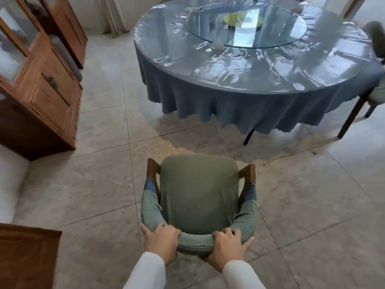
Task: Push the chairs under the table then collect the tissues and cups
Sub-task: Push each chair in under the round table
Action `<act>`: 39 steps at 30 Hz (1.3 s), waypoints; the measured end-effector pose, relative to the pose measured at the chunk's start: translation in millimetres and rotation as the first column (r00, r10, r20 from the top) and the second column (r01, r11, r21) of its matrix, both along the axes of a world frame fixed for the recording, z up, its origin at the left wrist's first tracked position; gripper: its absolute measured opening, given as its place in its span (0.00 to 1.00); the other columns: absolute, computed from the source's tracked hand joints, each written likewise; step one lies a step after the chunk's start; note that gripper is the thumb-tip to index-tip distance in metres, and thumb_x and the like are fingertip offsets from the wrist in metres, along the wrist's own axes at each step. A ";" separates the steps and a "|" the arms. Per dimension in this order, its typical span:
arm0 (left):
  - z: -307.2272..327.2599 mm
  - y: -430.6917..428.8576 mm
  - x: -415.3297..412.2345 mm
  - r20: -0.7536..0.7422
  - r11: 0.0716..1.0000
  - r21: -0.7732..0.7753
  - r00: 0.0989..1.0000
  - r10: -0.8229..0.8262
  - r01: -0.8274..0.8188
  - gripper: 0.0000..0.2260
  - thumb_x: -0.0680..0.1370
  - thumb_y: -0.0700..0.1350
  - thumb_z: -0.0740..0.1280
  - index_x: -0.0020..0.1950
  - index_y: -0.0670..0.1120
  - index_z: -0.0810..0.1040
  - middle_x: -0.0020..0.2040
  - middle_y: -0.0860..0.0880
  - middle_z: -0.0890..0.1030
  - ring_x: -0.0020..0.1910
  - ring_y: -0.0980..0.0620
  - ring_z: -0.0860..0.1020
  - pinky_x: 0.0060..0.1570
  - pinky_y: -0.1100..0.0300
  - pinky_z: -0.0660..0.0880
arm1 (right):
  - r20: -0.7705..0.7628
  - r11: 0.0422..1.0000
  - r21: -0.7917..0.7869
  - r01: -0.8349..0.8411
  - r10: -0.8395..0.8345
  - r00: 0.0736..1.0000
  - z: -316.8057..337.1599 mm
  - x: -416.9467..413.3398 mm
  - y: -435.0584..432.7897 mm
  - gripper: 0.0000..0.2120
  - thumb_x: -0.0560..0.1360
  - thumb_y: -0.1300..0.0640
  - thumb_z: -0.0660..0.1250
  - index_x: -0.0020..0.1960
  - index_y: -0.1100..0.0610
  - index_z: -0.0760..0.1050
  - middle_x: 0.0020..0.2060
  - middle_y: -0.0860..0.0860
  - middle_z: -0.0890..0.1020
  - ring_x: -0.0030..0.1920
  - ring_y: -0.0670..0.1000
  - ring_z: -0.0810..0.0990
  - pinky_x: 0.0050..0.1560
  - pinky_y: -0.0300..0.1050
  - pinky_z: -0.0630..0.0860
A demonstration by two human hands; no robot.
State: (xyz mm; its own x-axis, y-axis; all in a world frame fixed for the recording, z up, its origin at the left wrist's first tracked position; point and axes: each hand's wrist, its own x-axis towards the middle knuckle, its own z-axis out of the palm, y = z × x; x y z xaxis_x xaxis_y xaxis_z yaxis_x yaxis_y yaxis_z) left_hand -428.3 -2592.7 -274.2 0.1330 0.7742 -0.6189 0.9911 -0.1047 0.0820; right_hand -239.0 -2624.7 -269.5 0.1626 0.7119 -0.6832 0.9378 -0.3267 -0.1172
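A green-covered chair with wooden arms stands on the tiled floor, some way short of the round table. My left hand and my right hand both grip the curved top of its backrest. The table has a blue cloth under clear plastic and a glass turntable in the middle. A crumpled white tissue lies at the turntable's near edge. More pale, blurred bits lie near the far left rim. A second green chair stands at the table's right side.
A wooden cabinet with glass doors lines the left wall, and a brown wooden surface juts in at the lower left. A white cushion lies below the cabinet. Open tiled floor lies between the chair and the table.
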 end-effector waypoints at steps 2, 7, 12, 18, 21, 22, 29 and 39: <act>-5.1 4.4 -8.4 0.026 0.999 0.022 0.999 -0.030 0.029 0.23 0.71 0.42 0.62 0.64 0.60 0.76 0.59 0.53 0.78 0.67 0.46 0.69 0.64 0.21 0.44 | 0.021 0.999 0.054 0.007 -0.008 1.000 -3.4 -4.6 -0.4 0.32 0.63 0.30 0.71 0.63 0.42 0.74 0.63 0.47 0.73 0.69 0.56 0.62 0.69 0.80 0.45; -8.7 35.1 -22.4 0.021 0.989 0.109 0.995 -0.102 0.100 0.17 0.73 0.41 0.62 0.58 0.58 0.78 0.54 0.55 0.79 0.62 0.46 0.71 0.63 0.22 0.52 | 0.034 0.989 0.140 0.036 -0.041 0.999 -7.2 -22.6 22.6 0.30 0.64 0.30 0.72 0.61 0.43 0.76 0.61 0.48 0.75 0.69 0.57 0.64 0.68 0.80 0.47; -19.2 80.2 -32.1 -0.010 0.975 0.175 0.991 -0.133 0.133 0.12 0.73 0.46 0.64 0.53 0.59 0.79 0.48 0.57 0.78 0.57 0.48 0.72 0.61 0.24 0.57 | 0.026 0.979 0.190 0.070 -0.076 0.997 -13.6 -34.5 58.8 0.32 0.63 0.29 0.73 0.62 0.44 0.77 0.61 0.48 0.76 0.68 0.57 0.65 0.68 0.80 0.47; -27.0 136.6 -33.5 -0.023 0.961 0.240 0.990 -0.137 0.139 0.09 0.72 0.50 0.66 0.51 0.60 0.79 0.45 0.58 0.78 0.56 0.49 0.73 0.60 0.26 0.60 | 0.051 0.973 0.220 0.066 -0.079 0.996 -15.6 -36.8 112.5 0.30 0.65 0.30 0.72 0.61 0.44 0.78 0.59 0.49 0.76 0.66 0.57 0.66 0.67 0.81 0.50; -25.9 161.8 -34.0 -0.019 0.965 0.234 0.992 -0.121 0.122 0.12 0.71 0.48 0.66 0.52 0.61 0.79 0.45 0.58 0.77 0.58 0.49 0.72 0.61 0.25 0.60 | 0.066 0.971 0.230 0.060 -0.077 0.995 -15.4 -37.8 138.9 0.29 0.65 0.31 0.73 0.59 0.45 0.78 0.58 0.49 0.76 0.65 0.57 0.67 0.67 0.82 0.50; -24.4 171.5 -34.0 -0.019 0.966 0.230 0.993 -0.118 0.119 0.12 0.71 0.48 0.66 0.52 0.61 0.79 0.44 0.58 0.76 0.58 0.49 0.72 0.61 0.26 0.61 | 0.071 0.970 0.236 0.062 -0.081 0.994 -15.5 -39.0 148.1 0.28 0.65 0.31 0.73 0.59 0.46 0.78 0.57 0.49 0.77 0.65 0.57 0.67 0.67 0.82 0.50; -23.6 251.6 -41.7 0.062 0.958 0.276 0.993 -0.097 0.076 0.09 0.73 0.50 0.68 0.51 0.61 0.79 0.43 0.59 0.74 0.57 0.51 0.70 0.51 0.47 0.75 | 0.050 0.951 0.292 0.100 -0.119 0.992 -16.5 -49.6 223.5 0.28 0.65 0.31 0.73 0.59 0.47 0.78 0.57 0.49 0.77 0.65 0.58 0.67 0.67 0.81 0.50; -31.5 367.7 -60.2 0.082 0.947 0.291 0.982 -0.168 0.137 0.12 0.71 0.53 0.69 0.53 0.64 0.79 0.44 0.61 0.77 0.54 0.52 0.68 0.51 0.48 0.77 | 0.067 0.937 0.318 0.146 -0.176 0.982 -22.7 -68.6 324.6 0.24 0.68 0.34 0.72 0.58 0.45 0.79 0.55 0.48 0.77 0.63 0.57 0.68 0.66 0.82 0.52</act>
State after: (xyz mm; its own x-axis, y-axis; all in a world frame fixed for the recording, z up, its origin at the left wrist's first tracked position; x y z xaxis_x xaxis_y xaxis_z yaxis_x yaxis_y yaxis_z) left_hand -488.6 -2225.0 -305.7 0.3152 0.8807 -0.3535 0.9490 -0.2879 0.1287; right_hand -307.6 -2300.1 -292.2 0.3446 0.8451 -0.4088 0.8874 -0.4353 -0.1519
